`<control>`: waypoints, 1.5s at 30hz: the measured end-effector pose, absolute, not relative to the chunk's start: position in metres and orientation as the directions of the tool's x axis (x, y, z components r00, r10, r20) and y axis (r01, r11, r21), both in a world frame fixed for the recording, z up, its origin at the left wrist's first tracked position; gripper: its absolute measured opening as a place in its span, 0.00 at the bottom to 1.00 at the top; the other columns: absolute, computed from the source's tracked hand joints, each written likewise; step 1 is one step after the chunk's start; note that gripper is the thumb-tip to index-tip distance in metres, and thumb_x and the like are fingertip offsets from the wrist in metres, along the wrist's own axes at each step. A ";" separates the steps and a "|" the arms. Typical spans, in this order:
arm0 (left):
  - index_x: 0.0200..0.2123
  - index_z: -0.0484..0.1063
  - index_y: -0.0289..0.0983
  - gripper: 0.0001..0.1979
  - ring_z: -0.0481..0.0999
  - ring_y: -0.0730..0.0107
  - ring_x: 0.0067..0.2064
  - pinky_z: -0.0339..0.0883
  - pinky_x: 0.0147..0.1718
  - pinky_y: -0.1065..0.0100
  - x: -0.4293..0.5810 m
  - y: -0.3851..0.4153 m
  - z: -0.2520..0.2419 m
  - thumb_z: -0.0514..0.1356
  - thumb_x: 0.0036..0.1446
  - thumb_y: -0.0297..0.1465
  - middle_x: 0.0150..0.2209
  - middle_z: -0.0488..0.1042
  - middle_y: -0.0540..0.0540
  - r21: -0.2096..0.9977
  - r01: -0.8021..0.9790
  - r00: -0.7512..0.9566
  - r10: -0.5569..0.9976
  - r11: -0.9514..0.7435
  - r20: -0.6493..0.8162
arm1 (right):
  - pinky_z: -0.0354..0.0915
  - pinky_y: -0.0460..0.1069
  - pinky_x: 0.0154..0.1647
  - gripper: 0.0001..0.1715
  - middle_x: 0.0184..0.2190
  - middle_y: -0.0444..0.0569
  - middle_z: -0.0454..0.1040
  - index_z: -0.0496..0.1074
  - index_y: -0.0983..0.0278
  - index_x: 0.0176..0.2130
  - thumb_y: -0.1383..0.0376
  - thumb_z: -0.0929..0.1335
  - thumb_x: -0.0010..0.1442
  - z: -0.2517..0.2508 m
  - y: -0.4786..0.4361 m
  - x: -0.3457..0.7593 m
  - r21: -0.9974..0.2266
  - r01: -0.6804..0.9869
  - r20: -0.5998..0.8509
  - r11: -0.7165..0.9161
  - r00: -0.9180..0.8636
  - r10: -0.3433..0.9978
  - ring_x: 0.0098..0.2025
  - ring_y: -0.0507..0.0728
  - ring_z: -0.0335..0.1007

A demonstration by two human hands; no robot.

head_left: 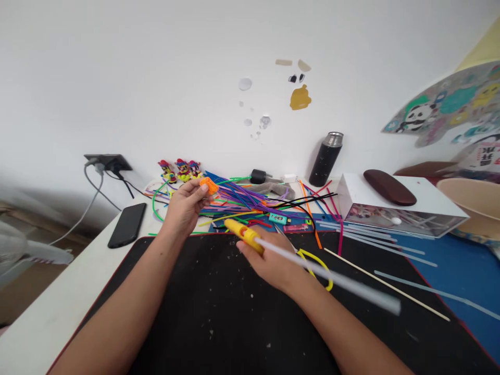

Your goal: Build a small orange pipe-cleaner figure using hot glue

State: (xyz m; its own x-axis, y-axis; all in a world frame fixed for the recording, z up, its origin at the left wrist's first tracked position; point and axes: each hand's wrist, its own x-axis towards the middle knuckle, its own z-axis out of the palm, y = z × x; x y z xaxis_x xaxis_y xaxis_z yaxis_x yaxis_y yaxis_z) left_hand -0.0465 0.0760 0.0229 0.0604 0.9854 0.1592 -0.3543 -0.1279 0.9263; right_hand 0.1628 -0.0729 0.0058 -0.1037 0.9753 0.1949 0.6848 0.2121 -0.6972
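Observation:
Between the fingertips of my left hand [184, 204] is a small orange fuzzy piece [209, 185], probably bent pipe cleaner. My right hand [273, 260] grips a yellow hot glue gun [244, 234]. A long translucent glue stick [351, 281] juts from the gun's back end over my forearm, blurred. The gun's tip points left, below the orange piece and apart from it. Partly behind my right hand lie scissors [318, 266] with yellow handles. A heap of coloured pipe cleaners [242, 195] spreads out beyond both hands.
Several glue sticks [394, 245] and a wooden stick [386, 284] lie to the right. A black thermos [326, 159] stands near the wall beside a white box [402, 208]. At left are a phone [127, 225] and a wall socket [108, 162] with cables. Small figurines [182, 169] stand behind.

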 end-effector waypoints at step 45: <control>0.37 0.80 0.35 0.24 0.74 0.70 0.27 0.64 0.27 0.69 -0.035 0.070 0.007 0.80 0.41 0.42 0.27 0.78 0.48 0.965 -0.247 0.187 0.973 -0.089 0.137 | 0.63 0.51 0.41 0.07 0.43 0.50 0.80 0.78 0.62 0.46 0.65 0.69 0.71 -0.017 -0.055 0.173 -0.438 0.885 0.103 0.158 -0.125 0.987 0.43 0.59 0.76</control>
State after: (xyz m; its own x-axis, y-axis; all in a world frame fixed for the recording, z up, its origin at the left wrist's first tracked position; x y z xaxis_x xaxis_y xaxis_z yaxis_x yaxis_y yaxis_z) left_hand -0.0350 0.0699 0.0066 0.1872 0.9727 0.1374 -0.2471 -0.0887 0.9649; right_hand 0.1731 -0.0552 -0.0168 -0.1253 0.9868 0.1029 0.8852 0.1580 -0.4376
